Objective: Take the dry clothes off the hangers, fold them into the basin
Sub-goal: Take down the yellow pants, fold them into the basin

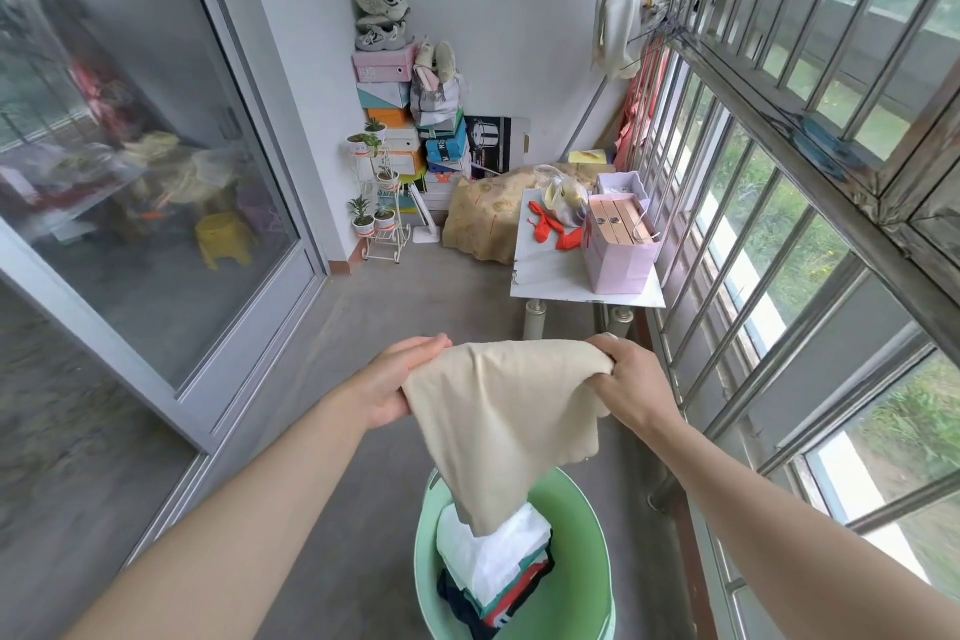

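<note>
A beige cloth [498, 421] hangs stretched between my two hands, its lower end dangling over the basin. My left hand [400, 379] holds its left upper edge, fingers extended along the top. My right hand [623, 379] grips the right upper corner with curled fingers. Below stands a green basin [582, 525] on the floor, holding a stack of folded clothes [493, 566], white on top with red, green and dark pieces under it. A pale garment [621, 0] hangs from a wire hanger at the window bars, top right.
A small white table [550, 276] with a pink paper bag [618, 250] and red cloth stands ahead on the right. Window bars [779, 224] run along the right, a sliding glass door [156, 172] along the left. Shoe boxes, a plant stand and a bundle fill the far corner.
</note>
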Available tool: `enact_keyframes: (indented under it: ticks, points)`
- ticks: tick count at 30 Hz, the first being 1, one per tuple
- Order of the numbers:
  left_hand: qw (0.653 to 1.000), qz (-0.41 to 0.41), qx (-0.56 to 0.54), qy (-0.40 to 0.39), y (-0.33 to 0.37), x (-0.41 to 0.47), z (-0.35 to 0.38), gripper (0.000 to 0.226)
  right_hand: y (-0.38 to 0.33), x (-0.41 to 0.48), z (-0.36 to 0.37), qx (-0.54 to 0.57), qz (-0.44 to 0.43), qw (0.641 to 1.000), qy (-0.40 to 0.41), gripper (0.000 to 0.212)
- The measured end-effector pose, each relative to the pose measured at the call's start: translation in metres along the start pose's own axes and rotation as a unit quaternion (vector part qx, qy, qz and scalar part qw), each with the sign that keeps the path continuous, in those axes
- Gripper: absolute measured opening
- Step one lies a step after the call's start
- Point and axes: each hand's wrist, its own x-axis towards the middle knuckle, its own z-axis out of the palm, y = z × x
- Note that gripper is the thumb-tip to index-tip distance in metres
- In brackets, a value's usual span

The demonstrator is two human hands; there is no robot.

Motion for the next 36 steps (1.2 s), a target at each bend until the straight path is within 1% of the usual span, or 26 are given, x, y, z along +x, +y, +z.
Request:
enact_keyframes:
  ticks: [3, 4, 6, 9, 11, 14, 17, 20, 21, 25, 27, 28, 29, 31, 32, 34, 35, 36]
  points:
    - [0.998, -0.003, 0.033, -0.052, -0.003, -0.001, -0.007, 0.07, -0.004, -0.002, -0.003, 0.035, 0.024, 0.999, 0.007, 0.028]
    - [0.997, 0.002, 0.037, -0.067, -0.004, -0.002, -0.009, 0.078, -0.005, -0.002, -0.005, 0.036, 0.032, 0.999, 0.009, 0.027]
    - [0.995, 0.02, 0.056, -0.081, -0.007, -0.002, -0.01, 0.083, -0.005, 0.0, -0.007, 0.042, 0.052, 0.998, 0.012, 0.028]
    - [0.985, 0.081, 0.14, -0.055, -0.01, 0.001, -0.01, 0.082, -0.004, 0.003, -0.01, 0.082, 0.075, 0.994, 0.008, 0.029]
    - [0.972, 0.127, 0.199, 0.005, -0.012, 0.009, -0.014, 0.078, -0.005, 0.003, -0.01, 0.082, 0.073, 0.994, -0.001, 0.025]
    - [0.953, 0.161, 0.235, 0.106, -0.01, 0.02, -0.022, 0.065, -0.007, 0.002, -0.006, 0.075, 0.055, 0.995, -0.021, 0.02]
    - [0.918, 0.184, 0.306, 0.173, -0.011, 0.027, -0.023, 0.054, -0.008, 0.002, -0.003, 0.081, 0.06, 0.995, -0.027, 0.024]
    - [0.872, 0.194, 0.4, 0.206, -0.014, 0.029, -0.02, 0.053, -0.011, 0.001, -0.003, 0.097, 0.074, 0.992, -0.034, 0.038]
    - [0.862, 0.194, 0.419, 0.208, -0.016, 0.03, -0.018, 0.052, -0.012, 0.0, -0.004, 0.098, 0.077, 0.992, -0.036, 0.041]
    - [0.837, 0.152, 0.489, 0.194, -0.017, 0.025, -0.014, 0.05, -0.013, 0.0, -0.007, 0.086, 0.081, 0.992, -0.045, 0.044]
    - [0.797, 0.131, 0.562, 0.177, -0.013, 0.02, -0.009, 0.06, -0.012, 0.0, -0.006, 0.074, 0.079, 0.993, -0.051, 0.044]
    - [0.779, 0.13, 0.595, 0.149, -0.01, 0.017, -0.004, 0.066, -0.012, 0.0, -0.005, 0.066, 0.077, 0.993, -0.054, 0.043]
    - [0.771, 0.141, 0.612, 0.109, -0.008, 0.014, 0.002, 0.073, -0.011, 0.0, -0.003, 0.056, 0.072, 0.994, -0.057, 0.041]
    - [0.768, 0.168, 0.618, 0.027, -0.005, 0.012, 0.019, 0.083, -0.012, 0.0, 0.0, 0.045, 0.066, 0.995, -0.066, 0.038]
    - [0.761, 0.181, 0.624, 0.003, -0.008, 0.012, 0.028, 0.087, -0.012, 0.0, 0.002, 0.048, 0.064, 0.994, -0.074, 0.035]
    - [0.729, 0.194, 0.656, -0.002, -0.015, 0.013, 0.041, 0.092, -0.017, 0.0, 0.003, 0.063, 0.062, 0.991, -0.101, 0.032]
    - [0.718, 0.185, 0.671, 0.006, -0.018, 0.013, 0.044, 0.091, -0.02, 0.001, 0.002, 0.07, 0.062, 0.988, -0.122, 0.029]
    - [0.716, 0.17, 0.677, 0.012, -0.021, 0.013, 0.045, 0.087, -0.022, 0.002, 0.001, 0.073, 0.059, 0.985, -0.144, 0.023]
